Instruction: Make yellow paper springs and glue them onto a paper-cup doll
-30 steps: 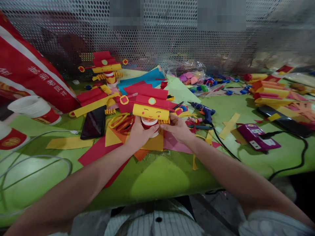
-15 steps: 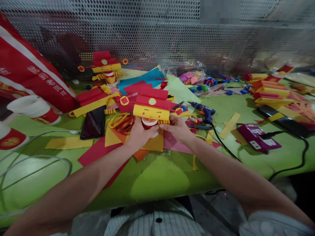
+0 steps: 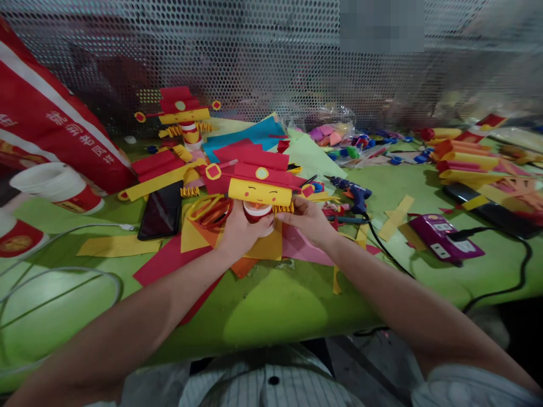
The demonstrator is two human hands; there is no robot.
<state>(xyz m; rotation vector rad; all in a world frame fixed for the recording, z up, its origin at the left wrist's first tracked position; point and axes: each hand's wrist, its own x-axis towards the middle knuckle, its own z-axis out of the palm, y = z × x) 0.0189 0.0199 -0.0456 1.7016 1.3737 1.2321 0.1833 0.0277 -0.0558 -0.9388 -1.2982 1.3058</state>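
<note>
A paper figure with a yellow smiling face (image 3: 259, 193) and a red hat (image 3: 263, 162) stands upright on a red and white paper cup (image 3: 257, 212) at the middle of the table. My left hand (image 3: 241, 230) is wrapped round the cup from the left, thumb across its front. On the right side, my right hand (image 3: 309, 221) pinches the folded yellow paper strip (image 3: 283, 210) beside the cup. Coloured paper sheets (image 3: 237, 249) lie beneath the hands. Behind to the left stands a similar finished-looking figure (image 3: 185, 116).
Left are a black phone (image 3: 161, 211), stacked paper cups (image 3: 57, 186), a white cable (image 3: 85, 227) and a red bag (image 3: 63, 118). A blue glue gun (image 3: 353, 192), its black cord and a purple power socket (image 3: 445, 238) lie right. A perforated metal screen (image 3: 254, 62) rises behind.
The fingers of my right hand have shifted slightly at the folded yellow strip. My left hand keeps its hold on the cup, and the view has moved very little.
</note>
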